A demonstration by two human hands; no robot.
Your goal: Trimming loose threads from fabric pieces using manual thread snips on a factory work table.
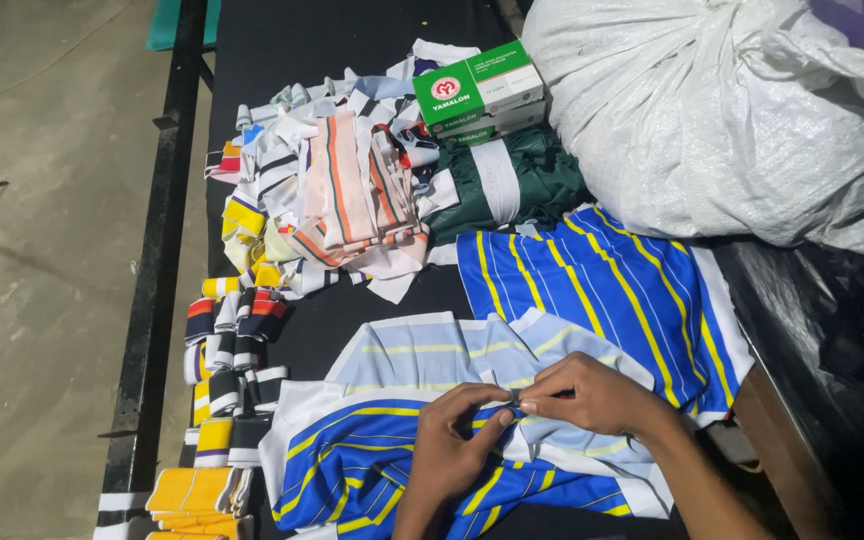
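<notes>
While both hands meet over the middle of the black table [352, 330], they pinch one small spot of a blue knit garment piece with yellow and white stripes [372, 465] that lies spread flat directly beneath them. The left hand [452, 440] comes up from below with fingers curled, thumb and forefinger closed on a fold of the fabric; the right hand [592, 395] reaches in from the right and closes its fingertips on the same fold, so the two grips touch at a point just above the cloth. Something small and dark seems to sit between the fingertips, too small to tell what it is.

That piece runs with its long axis from lower left to upper right, and the pinch sits near its middle, about equally close to either hand. A second blue striped fabric panel [602, 290] lies just beyond the right hand, overlapping the first.

Farther up the table sit a heap of mixed striped fabric scraps [332, 200], a folded dark green cloth [542, 180] and a green and white cardboard box [477, 90]. Small folded rib-knit bands in yellow, black and red [227, 370] line the left edge, and a large white woven sack [732, 110] fills the upper right.
</notes>
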